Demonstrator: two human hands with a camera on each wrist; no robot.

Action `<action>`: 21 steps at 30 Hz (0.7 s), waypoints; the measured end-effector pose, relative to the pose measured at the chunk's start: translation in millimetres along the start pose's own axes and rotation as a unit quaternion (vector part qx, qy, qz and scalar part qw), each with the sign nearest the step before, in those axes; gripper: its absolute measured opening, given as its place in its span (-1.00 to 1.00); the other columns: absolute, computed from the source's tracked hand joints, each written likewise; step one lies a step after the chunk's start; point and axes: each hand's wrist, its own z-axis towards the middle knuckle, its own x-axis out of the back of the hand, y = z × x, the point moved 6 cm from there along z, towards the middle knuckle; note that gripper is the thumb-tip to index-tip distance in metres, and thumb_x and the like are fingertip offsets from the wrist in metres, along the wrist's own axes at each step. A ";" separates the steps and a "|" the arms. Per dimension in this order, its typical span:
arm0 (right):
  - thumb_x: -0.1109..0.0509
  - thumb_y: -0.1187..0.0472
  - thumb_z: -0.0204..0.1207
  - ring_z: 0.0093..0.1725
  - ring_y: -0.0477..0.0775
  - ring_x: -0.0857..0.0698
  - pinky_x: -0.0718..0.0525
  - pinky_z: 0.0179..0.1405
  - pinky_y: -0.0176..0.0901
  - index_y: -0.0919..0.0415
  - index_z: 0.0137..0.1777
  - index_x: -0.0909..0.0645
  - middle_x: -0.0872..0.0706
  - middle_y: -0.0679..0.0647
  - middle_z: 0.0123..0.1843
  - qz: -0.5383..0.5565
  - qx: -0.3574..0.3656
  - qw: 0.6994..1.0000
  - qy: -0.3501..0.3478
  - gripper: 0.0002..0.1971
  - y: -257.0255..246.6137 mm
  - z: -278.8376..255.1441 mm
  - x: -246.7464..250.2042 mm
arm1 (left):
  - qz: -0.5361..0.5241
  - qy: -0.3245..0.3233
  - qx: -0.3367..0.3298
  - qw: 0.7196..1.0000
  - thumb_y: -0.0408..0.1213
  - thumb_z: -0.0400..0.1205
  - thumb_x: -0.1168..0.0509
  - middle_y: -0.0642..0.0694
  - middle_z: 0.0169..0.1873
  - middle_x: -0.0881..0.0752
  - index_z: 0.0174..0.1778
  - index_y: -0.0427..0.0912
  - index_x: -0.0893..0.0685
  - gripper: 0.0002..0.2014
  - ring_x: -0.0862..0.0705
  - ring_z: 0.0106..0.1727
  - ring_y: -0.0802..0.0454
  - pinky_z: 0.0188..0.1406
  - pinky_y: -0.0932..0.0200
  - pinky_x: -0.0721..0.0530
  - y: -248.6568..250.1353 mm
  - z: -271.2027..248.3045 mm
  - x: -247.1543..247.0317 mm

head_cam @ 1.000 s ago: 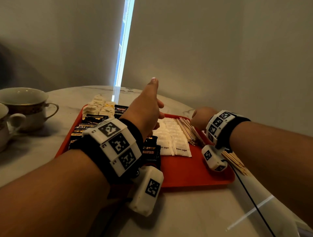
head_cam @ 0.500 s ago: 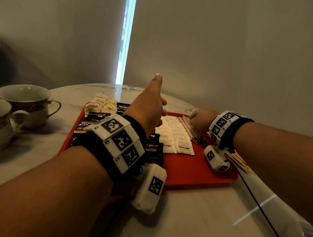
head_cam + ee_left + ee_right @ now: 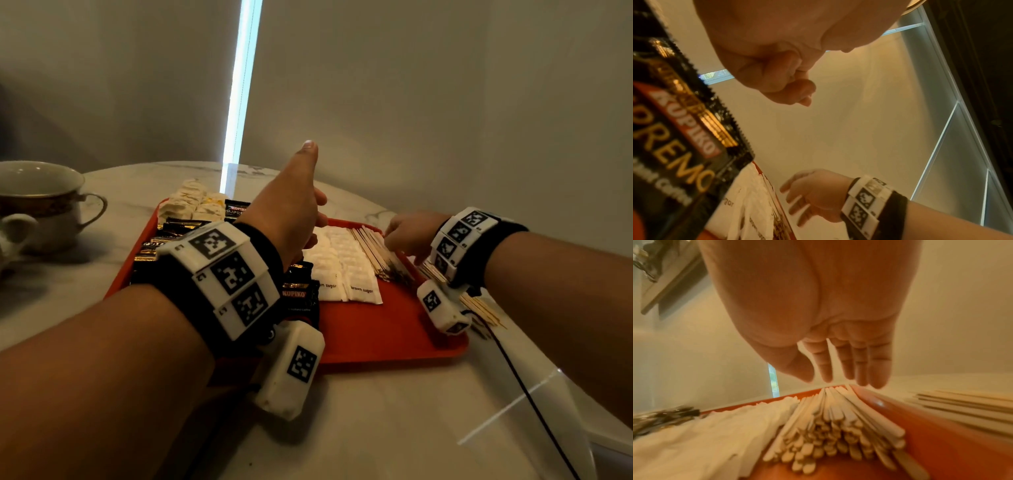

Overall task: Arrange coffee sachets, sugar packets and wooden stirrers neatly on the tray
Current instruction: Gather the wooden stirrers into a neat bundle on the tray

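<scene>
Stirrers (image 3: 836, 423) at tray's (image 3: 376, 335) 3 o'clock; right hand (image 3: 809, 308) spread, empty; ends to be tapped flush; left hand (image 3: 291, 219) fisted, thumb up.

You've got the red tray (image 3: 376, 339) flat on the tabletop (image 3: 359, 428), loaded in rows. Black-and-gold Kopiko coffee sachets (image 3: 297, 291) overlap down the left side. White sugar packets (image 3: 346, 270) printed "brown sugar" lie flat in two columns in the middle. The wooden stirrers (image 3: 371, 251) are bunched lengthwise by the right rim, ends a bit uneven. Another batch of loose stirrers (image 3: 483, 310) lies off the tray on the right. At the far-left corner there's a pile of pale packets (image 3: 191, 205), probably more sugar, hard to tell.
</scene>
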 end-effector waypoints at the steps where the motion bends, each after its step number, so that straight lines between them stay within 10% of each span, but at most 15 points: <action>1: -0.37 0.15 0.62 0.04 0.15 -0.79 -0.81 0.15 0.11 0.27 0.19 -0.70 -0.80 0.18 0.07 -0.007 -0.018 1.000 -0.013 -0.75 5.3 -3.7 0.2 | 0.002 0.000 0.001 1.000 0.38 0.71 0.13 -0.18 -0.16 -0.66 0.03 -0.18 -0.62 -0.31 -0.56 -0.21 -0.07 -0.34 0.07 -0.42 -0.6 0.0 -0.6; 8: -0.33 0.15 0.64 0.02 0.09 -0.85 -0.78 0.22 0.08 0.25 -0.01 -0.83 -0.89 0.08 -0.06 0.045 -0.020 0.993 -0.111 -0.74 11.2 -28.1 -17.3 | 0.006 0.003 -0.004 1.000 0.40 0.70 0.13 -0.17 -0.14 -0.68 0.05 -0.16 -0.64 -0.30 -0.56 -0.17 -0.10 -0.22 0.03 -0.45 -1.1 -0.2 -2.0; 21: -0.30 0.02 0.67 0.00 0.08 -0.83 -0.78 0.17 0.06 0.18 0.00 -0.79 -0.86 0.08 -0.05 0.001 -0.027 0.998 -0.063 -0.71 14.6 -34.3 -17.4 | 0.002 0.013 -0.005 1.000 0.39 0.71 0.13 -0.17 -0.14 -0.69 0.06 -0.17 -0.64 -0.30 -0.56 -0.20 -0.10 -0.25 0.03 -0.45 -0.4 2.1 0.5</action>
